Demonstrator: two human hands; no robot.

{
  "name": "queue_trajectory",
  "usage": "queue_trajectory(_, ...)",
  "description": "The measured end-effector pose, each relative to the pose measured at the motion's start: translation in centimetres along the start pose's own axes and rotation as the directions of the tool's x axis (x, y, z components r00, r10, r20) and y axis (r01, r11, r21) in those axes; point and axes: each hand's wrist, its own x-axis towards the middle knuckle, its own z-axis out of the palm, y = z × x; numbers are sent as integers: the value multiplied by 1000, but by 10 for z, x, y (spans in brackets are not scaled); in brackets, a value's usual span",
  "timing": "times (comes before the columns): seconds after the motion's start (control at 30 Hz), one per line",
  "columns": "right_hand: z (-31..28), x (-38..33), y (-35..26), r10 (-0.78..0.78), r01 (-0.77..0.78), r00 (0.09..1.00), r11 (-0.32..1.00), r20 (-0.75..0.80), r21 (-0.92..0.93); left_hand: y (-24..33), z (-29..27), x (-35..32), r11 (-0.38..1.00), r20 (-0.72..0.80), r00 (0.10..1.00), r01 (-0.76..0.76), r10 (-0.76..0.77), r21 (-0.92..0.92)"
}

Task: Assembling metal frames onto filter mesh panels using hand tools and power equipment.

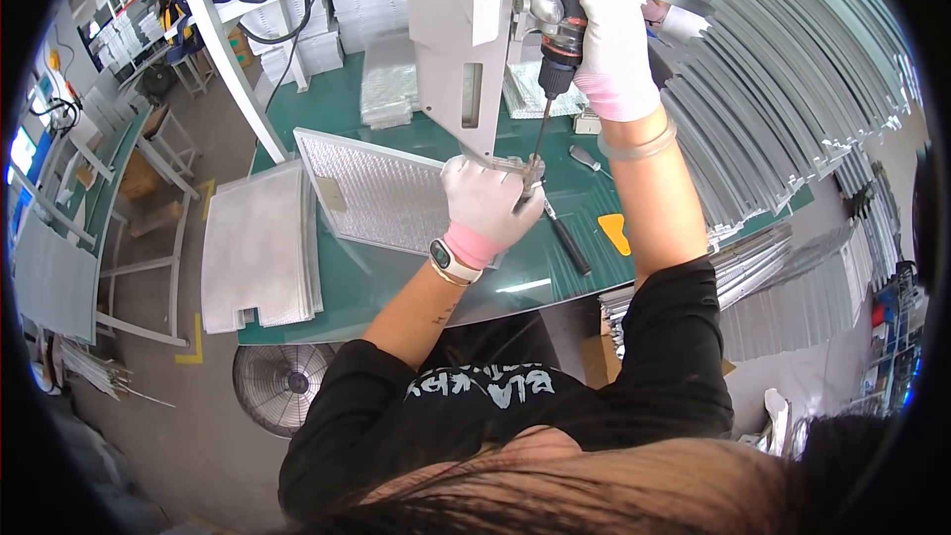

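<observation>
In a white glove with a pink cuff, my right hand [606, 30] is wrapped round a black electric screwdriver [561, 57], held upright. Its long thin bit points down to my left hand [487, 200]. That hand, gloved the same way, is closed at the lower tip of a grey bench machine [456, 50], by the corner of a silver, textured metal panel [371, 188]. The panel stands tilted on the green table [446, 287]. Whatever the left fingers pinch at the bit's tip is too small to make out.
Flat panels [260, 248] are stacked at the table's left. A black-handled tool [567, 238], a yellow piece [614, 234] and a brush-like tool [586, 159] lie to the right. Long grey metal strips [783, 69] pile up at far right. A floor fan [287, 386] stands below the table.
</observation>
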Motion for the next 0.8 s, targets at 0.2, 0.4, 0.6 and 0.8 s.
queue_trajectory(0.2,17,-22,39,-53,30,984,991,172,131,5,-6,-6,992,116,987,109,-115,56)
queue_trajectory(0.4,11,-16,45,-46,-50,942,960,333,275,0,1,-10,988,-46,998,34,-42,-150)
queue_trajectory(0.6,17,-15,46,1,-164,909,920,417,355,-4,2,-12,976,-56,998,-36,25,-213)
queue_trajectory(0.8,27,-17,52,-11,-210,863,902,506,378,-5,-1,-7,991,-49,997,-63,58,-115)
